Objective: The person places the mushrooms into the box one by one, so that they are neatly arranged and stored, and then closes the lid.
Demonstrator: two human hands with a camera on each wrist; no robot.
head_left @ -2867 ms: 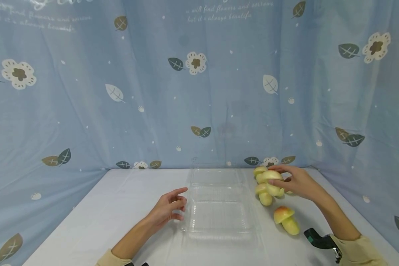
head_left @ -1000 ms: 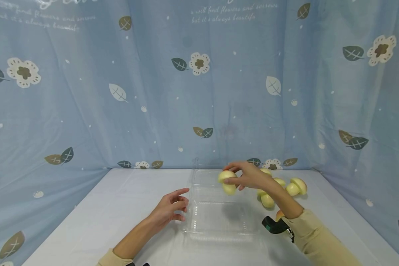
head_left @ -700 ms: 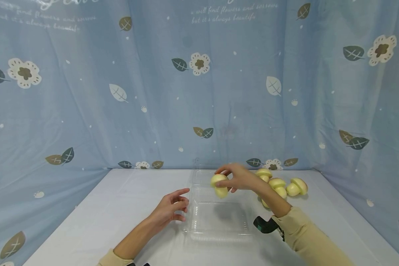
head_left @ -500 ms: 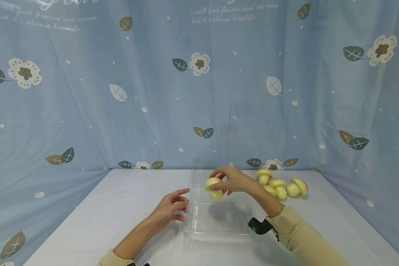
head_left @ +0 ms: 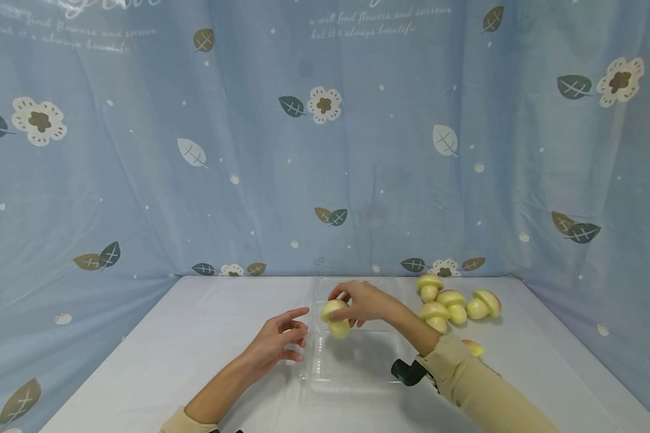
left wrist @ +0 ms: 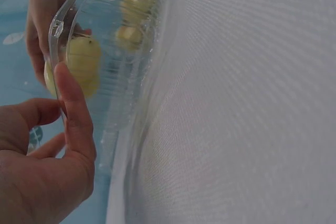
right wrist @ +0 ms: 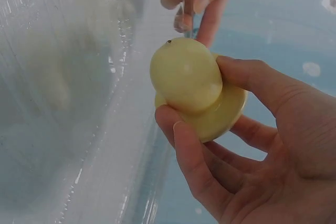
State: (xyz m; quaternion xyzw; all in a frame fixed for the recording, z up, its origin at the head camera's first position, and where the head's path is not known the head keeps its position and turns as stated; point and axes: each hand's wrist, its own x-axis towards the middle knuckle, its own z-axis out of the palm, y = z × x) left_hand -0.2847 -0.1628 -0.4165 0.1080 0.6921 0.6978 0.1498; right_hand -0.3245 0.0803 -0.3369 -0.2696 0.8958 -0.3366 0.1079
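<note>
1. Your right hand [head_left: 360, 300] holds a yellow mushroom [head_left: 338, 329], its fingers and thumb bent round the cap, just below the middle of the head view.
2. That mushroom has its cap up and its fat stem down (in the right wrist view the round stem end faces you). It is over the left part of the clear box [head_left: 365, 355]; I cannot tell if it touches it.
3. Your left hand [head_left: 276, 337], lower left of center, pinches the edge of the box lightly, with fingers on both sides of the rim.
4. Four other mushrooms [head_left: 451, 300] sit close together on the white table [head_left: 206, 319], right of center.
5. A red and yellow piece [head_left: 473, 347] peeks out by your right sleeve [head_left: 482, 391], lower right.
</note>
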